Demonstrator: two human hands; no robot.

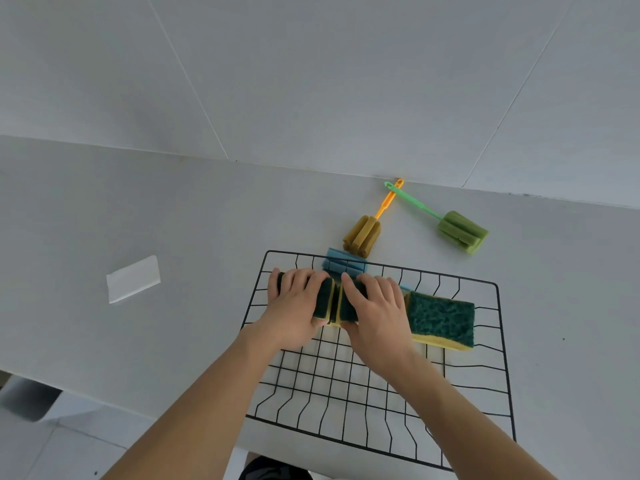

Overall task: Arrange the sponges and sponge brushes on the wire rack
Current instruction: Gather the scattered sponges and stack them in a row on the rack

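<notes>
A black wire rack (498, 344) lies on the white counter. My left hand (294, 303) and my right hand (375, 306) each press down on a green-and-yellow sponge at the rack's far left part; the left sponge (323, 301) and the middle sponge (348, 308) stand side by side, nearly touching. A third green-topped yellow sponge (441, 318) lies flat on the rack to the right. A blue sponge brush (344, 263) rests across the rack's far edge, partly hidden by my hands. A yellow-orange sponge brush (362, 235) and a green sponge brush (462, 230) lie on the counter behind the rack.
A white rectangular piece (133, 278) lies on the counter to the left. The wall meets the counter just behind the brush handles. The counter's front edge runs diagonally at the lower left, with floor below it.
</notes>
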